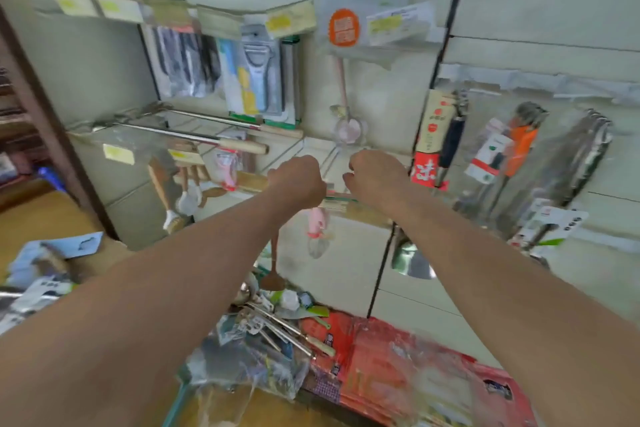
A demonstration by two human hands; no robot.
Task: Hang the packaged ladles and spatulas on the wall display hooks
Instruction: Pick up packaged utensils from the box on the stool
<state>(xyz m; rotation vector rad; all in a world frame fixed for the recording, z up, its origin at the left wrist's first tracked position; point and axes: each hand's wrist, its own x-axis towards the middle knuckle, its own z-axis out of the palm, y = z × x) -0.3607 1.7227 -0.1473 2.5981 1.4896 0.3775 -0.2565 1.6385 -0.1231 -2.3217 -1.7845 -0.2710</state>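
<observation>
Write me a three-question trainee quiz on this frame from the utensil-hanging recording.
1. True or false: the left hand and right hand are both raised to the wall, close together.
2. Where does the carded peeler hang? A) above the wooden-handled ladles B) below them C) in the pile on the counter
3. What colour is the handle of the packaged utensil just below the hands?
Key: 1 true; 2 A; 3 pink.
</observation>
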